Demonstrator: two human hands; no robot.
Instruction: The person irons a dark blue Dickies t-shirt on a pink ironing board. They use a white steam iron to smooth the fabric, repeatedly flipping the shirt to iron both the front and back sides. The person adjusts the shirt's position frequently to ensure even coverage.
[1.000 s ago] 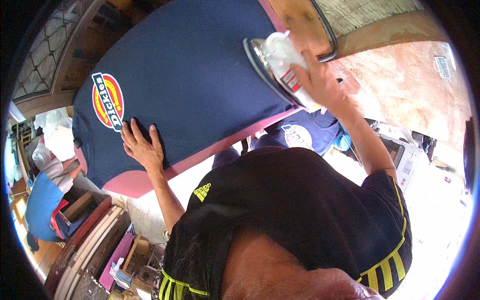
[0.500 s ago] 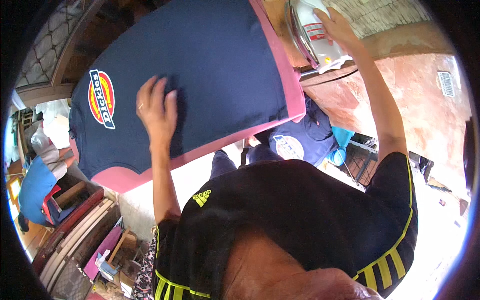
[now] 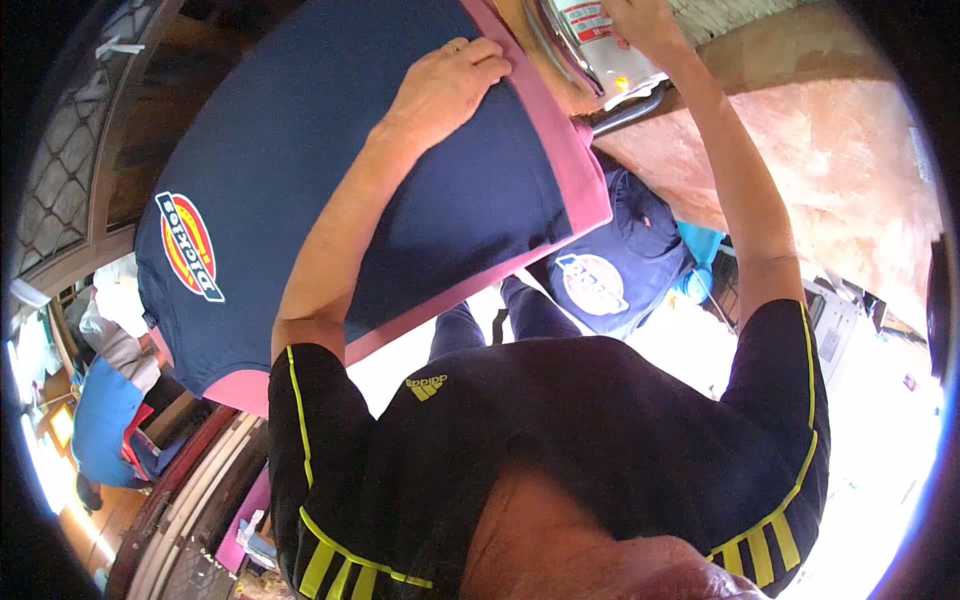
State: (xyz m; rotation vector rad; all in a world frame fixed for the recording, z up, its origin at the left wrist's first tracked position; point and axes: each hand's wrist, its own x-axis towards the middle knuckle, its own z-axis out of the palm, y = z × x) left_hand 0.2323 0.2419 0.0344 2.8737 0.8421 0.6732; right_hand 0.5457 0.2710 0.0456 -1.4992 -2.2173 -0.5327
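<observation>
A dark navy T-shirt [image 3: 330, 150] is spread over a pink-covered ironing board [image 3: 590, 200], with a red, yellow and white printed emblem [image 3: 187, 248] at its left part. My left hand [image 3: 450, 85] is at the shirt's hem beside the pink strip, fingers bent and closed on the cloth edge; their tips are partly hidden. At the top right, my right hand [image 3: 650, 30] is around a white iron [image 3: 632, 85] with a shiny metal edge. The iron rests beyond the board's right end, partly cut off by the picture's rim.
Another navy shirt [image 3: 600, 285] with a pale print lies below the board's right end. A pinkish panel [image 3: 760, 130] runs along the right. Stacked boards [image 3: 195, 490] and a blue item [image 3: 105, 420] are at lower left, and a lattice window [image 3: 70, 190] at upper left.
My left hand has moved from the middle of the shirt, right and away from me, to its hem, and its fingers have closed. My right hand stays on the iron. The view has shifted slightly.
</observation>
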